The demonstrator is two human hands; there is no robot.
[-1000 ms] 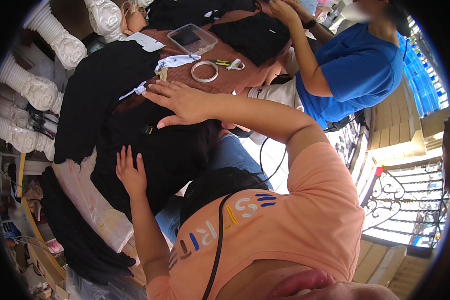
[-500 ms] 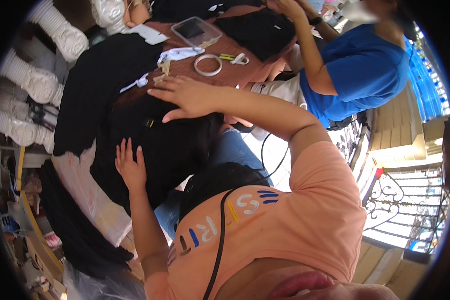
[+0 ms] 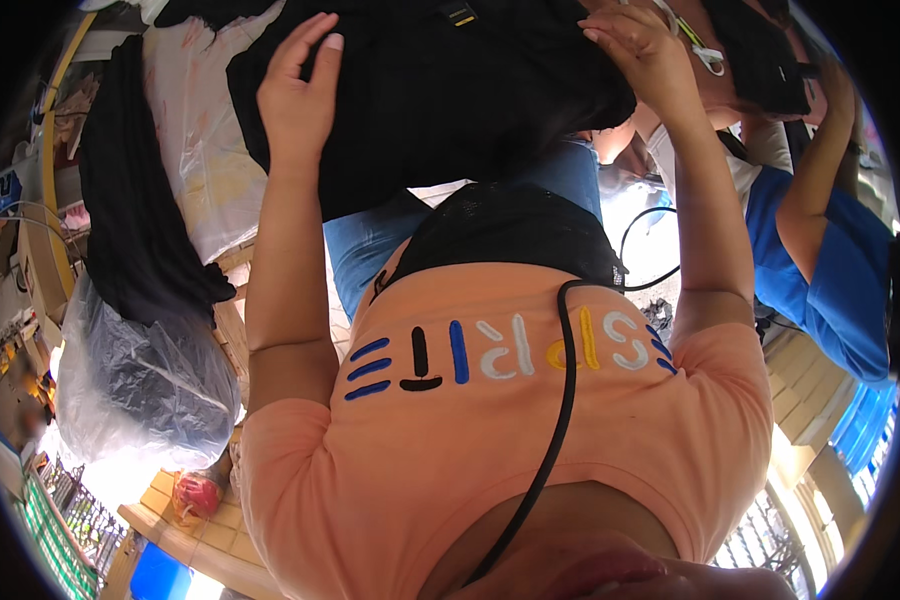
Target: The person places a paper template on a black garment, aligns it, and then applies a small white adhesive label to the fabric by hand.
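Note:
A black garment (image 3: 440, 110) lies spread in front of me, over the table edge and my lap. A small dark label with yellow marks (image 3: 460, 13) shows near its far side. My left hand (image 3: 300, 95) is at the garment's left part, thumb apart from the fingers, with nothing seen in it. Over the far right edge of the cloth, my right hand (image 3: 645, 50) has its fingers loosely bent and partly apart. Whether its fingertips touch the cloth is hard to make out.
Left of me hang a long black cloth (image 3: 135, 190) and a pale plastic sheet (image 3: 205, 130), above a clear plastic bag (image 3: 150, 370). A person in a blue shirt (image 3: 830, 270) is close on my right, near another black cloth (image 3: 755, 50). A black cable (image 3: 570, 370) crosses my front.
My view has turned and tilted down toward my body. My right hand has gone from lying spread on the garment to its right edge; my left hand has lifted, its fingers more bent.

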